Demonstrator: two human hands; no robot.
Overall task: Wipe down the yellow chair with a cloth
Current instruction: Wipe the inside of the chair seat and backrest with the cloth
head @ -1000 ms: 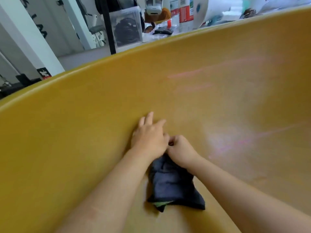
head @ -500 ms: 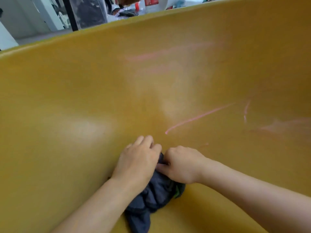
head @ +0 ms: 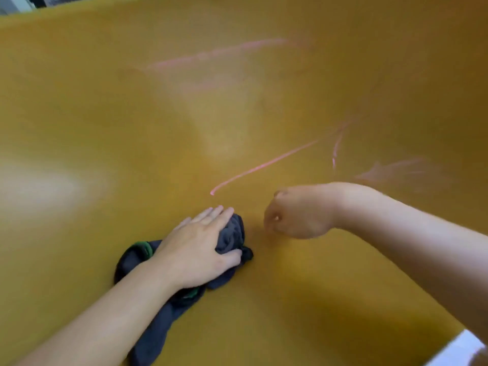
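Observation:
The yellow chair fills almost the whole view, a curved shell with pink streaks across it. A dark grey cloth with a green edge lies bunched on the seat. My left hand lies flat on the cloth, thumb wrapped round its near side, pressing it to the chair. My right hand hovers to the right of the cloth, apart from it, blurred, fingers curled in with nothing in them.
The chair's upper rim runs along the top left, with a sliver of room behind it. A pale patch of floor shows past the seat's front edge at bottom right.
My right hand has let go of the cloth and pulled away to the right. My left hand now holds the cloth alone. The view has tipped further down into the seat.

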